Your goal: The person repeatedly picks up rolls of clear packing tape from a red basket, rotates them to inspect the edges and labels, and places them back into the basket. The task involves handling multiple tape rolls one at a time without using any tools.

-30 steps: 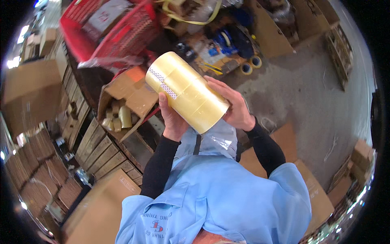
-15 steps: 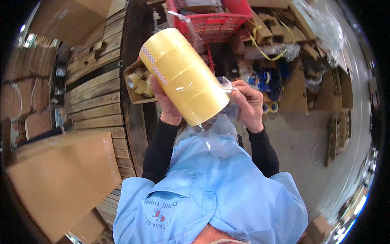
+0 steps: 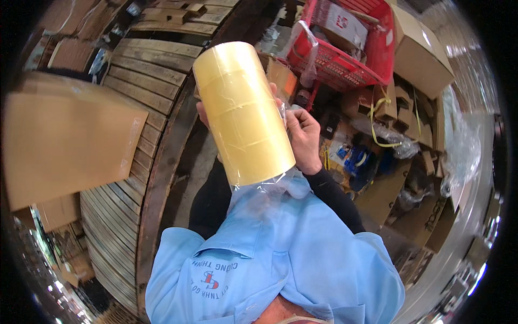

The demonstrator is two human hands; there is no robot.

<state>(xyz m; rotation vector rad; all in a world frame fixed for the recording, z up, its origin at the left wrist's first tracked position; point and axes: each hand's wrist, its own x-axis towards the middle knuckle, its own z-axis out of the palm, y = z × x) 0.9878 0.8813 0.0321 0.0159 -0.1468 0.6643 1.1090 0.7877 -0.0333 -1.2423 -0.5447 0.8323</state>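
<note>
A stack of several yellowish packing tape rolls (image 3: 245,113), wrapped together in clear plastic film (image 3: 261,186), is held up in front of my chest. My left hand (image 3: 203,114) is closed round the stack from behind; most of it is hidden, with fingertips showing at both sides. Beside the stack's right side, my right hand (image 3: 305,141) has its thumb and fingers pinched on the loose film. The film's crumpled lower end hangs below the bottom roll, close to my blue shirt (image 3: 291,232).
A large cardboard box (image 3: 70,148) stands at left by wooden slats (image 3: 145,70). At upper right is a red plastic basket (image 3: 350,67) with a carton inside. Cardboard pieces, a yellow strap (image 3: 373,116) and a blue object (image 3: 356,160) lie at right.
The stack has turned more upright, and my left hand has gone further behind it. My right hand has moved left and slightly down along the film. The surroundings have swung round in view.
</note>
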